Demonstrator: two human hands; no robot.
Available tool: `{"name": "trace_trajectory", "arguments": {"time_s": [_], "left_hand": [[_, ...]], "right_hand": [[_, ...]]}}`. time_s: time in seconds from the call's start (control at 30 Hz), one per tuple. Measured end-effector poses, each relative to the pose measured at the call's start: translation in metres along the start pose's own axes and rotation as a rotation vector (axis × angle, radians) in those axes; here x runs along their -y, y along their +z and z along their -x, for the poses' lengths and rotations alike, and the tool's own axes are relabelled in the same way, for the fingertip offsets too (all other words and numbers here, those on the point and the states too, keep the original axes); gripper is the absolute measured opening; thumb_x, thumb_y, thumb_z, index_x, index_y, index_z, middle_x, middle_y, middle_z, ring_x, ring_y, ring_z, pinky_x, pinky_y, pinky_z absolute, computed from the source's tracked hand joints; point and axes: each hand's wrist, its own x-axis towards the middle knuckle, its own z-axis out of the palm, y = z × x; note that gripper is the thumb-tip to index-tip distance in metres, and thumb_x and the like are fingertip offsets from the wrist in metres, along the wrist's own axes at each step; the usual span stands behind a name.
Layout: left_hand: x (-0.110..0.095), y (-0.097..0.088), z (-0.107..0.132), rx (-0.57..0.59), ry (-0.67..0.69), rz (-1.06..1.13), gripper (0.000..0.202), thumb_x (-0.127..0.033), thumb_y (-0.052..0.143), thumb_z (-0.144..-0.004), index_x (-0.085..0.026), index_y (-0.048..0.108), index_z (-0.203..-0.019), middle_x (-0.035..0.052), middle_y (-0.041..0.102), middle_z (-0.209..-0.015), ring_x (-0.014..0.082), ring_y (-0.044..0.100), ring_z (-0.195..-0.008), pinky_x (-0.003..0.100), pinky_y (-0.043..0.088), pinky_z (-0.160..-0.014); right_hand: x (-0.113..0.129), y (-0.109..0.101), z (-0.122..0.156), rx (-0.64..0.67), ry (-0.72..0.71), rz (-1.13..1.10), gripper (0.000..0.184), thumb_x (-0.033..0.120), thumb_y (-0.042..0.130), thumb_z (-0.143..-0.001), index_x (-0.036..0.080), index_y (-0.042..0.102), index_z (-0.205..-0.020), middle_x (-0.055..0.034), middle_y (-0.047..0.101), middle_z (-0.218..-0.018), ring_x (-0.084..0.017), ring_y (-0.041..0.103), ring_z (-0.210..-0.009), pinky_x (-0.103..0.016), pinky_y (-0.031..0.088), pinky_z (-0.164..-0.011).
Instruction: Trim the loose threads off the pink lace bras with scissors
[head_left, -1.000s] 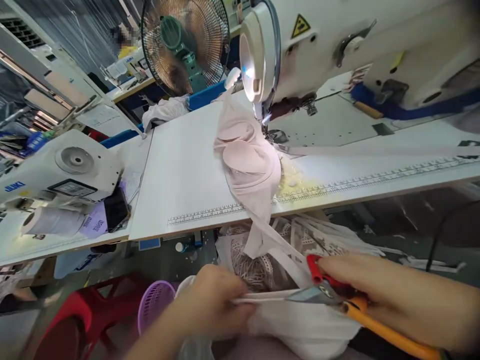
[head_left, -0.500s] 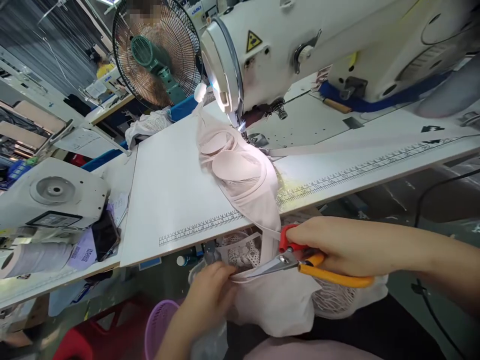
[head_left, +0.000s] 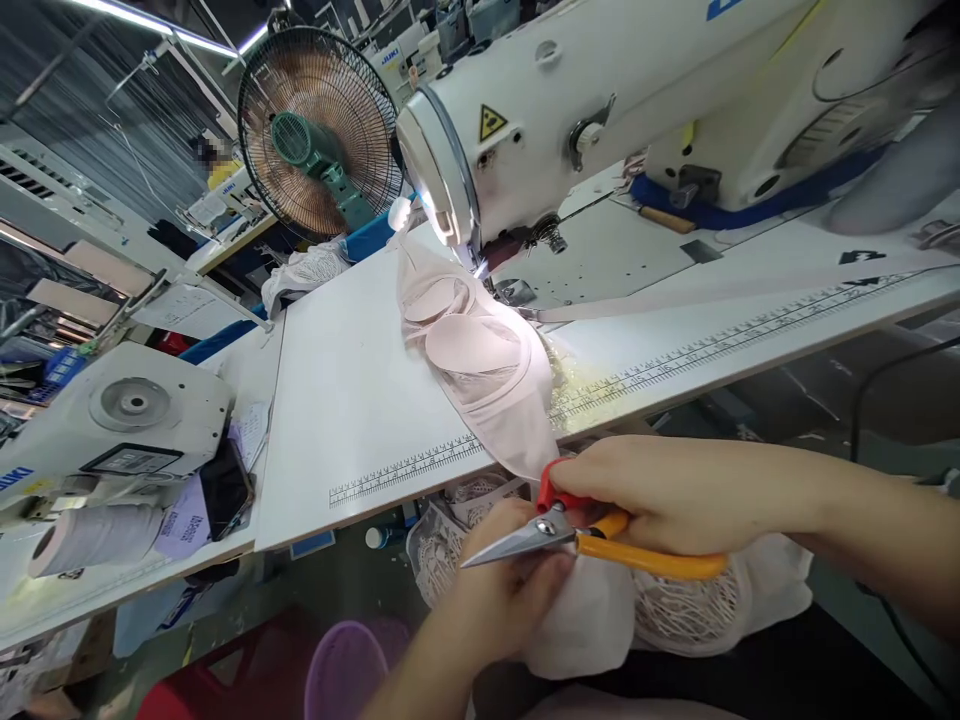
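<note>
Snips point(head_left: 559, 530) — gripped in right hand point(head_left: 675, 490), blades toward 9 o'clock. Pale fabric point(head_left: 592, 630) — pinched by left hand point(head_left: 510, 590), apparently steadied under blades. Pink garment point(head_left: 480, 350) draped over tabletop point(head_left: 352, 400), 12 o'clock.

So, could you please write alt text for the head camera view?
The right hand holds orange-handled scissors beside the left hand, which grips pale pink fabric below a white table. A pink bra lies beside a sewing machine.
</note>
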Motion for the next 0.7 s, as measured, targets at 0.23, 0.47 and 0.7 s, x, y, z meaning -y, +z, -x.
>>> {"name": "trace_trajectory", "arguments": {"time_s": [0.23,0.47,0.7], "left_hand": [[0.003,-0.007,0.001,-0.023,-0.291,0.368,0.038,-0.054,0.069,-0.082,-0.017,0.059,-0.082,0.0067,0.061,-0.088,0.0189,0.057,-0.082,0.031,0.049,-0.074],[0.011,-0.014,-0.001,-0.041,-0.412,0.513,0.047,-0.058,0.08,-0.07,-0.015,0.061,-0.077,0.0027,0.056,-0.078,0.0139,0.048,-0.072,0.026,0.042,-0.066],[0.018,-0.014,0.001,-0.082,-0.423,0.501,0.043,-0.052,0.082,-0.071,-0.014,0.064,-0.078,0.0029,0.059,-0.078,0.0133,0.05,-0.07,0.025,0.04,-0.063]], "right_hand": [[0.002,-0.007,-0.013,0.019,0.02,0.061,0.013,0.015,0.058,-0.073,0.023,0.048,-0.073,0.0001,0.056,-0.072,-0.019,0.05,-0.061,-0.027,0.03,-0.052],[0.004,-0.008,-0.022,0.005,0.003,0.074,0.019,0.018,0.061,-0.076,0.023,0.044,-0.069,0.0018,0.052,-0.067,-0.018,0.047,-0.058,-0.028,0.029,-0.052],[0.003,-0.007,-0.023,-0.019,-0.028,0.069,0.023,0.013,0.062,-0.075,0.023,0.043,-0.068,0.0033,0.048,-0.064,-0.016,0.044,-0.056,-0.027,0.028,-0.051]]}}
